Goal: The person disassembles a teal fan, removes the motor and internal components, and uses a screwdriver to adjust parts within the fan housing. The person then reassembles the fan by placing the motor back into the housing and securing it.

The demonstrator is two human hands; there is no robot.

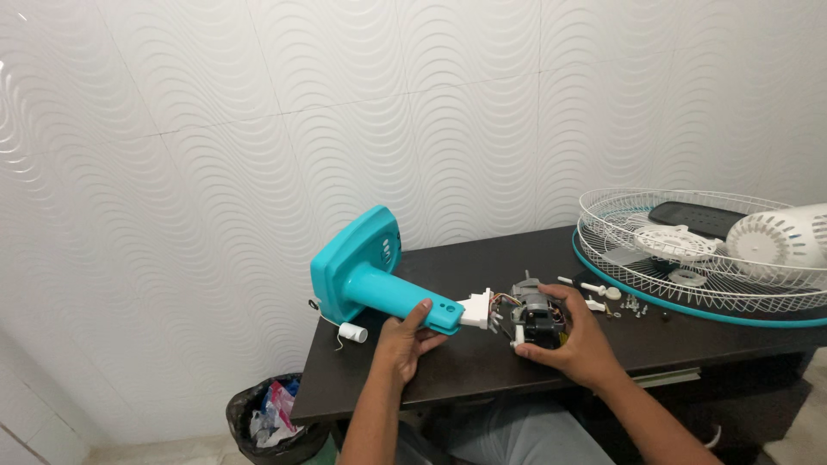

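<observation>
Both hands have a grip on parts of a taken-apart fan: the left hand (403,343) is wrapped around the turquoise neck of the fan stand (379,288), thumb on top near its end, and the right hand (570,337) is closed over the fan motor (534,317), fingers curled round its far side. Motor and stand neck lie close together near the front edge of the dark worktop (482,366), joined by a white connector block (476,309) and a few thin wires. The stand's wide turquoise base tilts up at the left end of the worktop, against the white wavy wall tiles (258,129), and a small white cap (352,332) on a string lies just beside it. Behind the right hand, loose screws and small white parts (616,301) are scattered toward the back. At the right end sits a white wire fan guard (689,254) with a turquoise rim, holding a white motor cover (775,237). Below the left front corner stands a black waste bin (274,422) with rubbish in it.
</observation>
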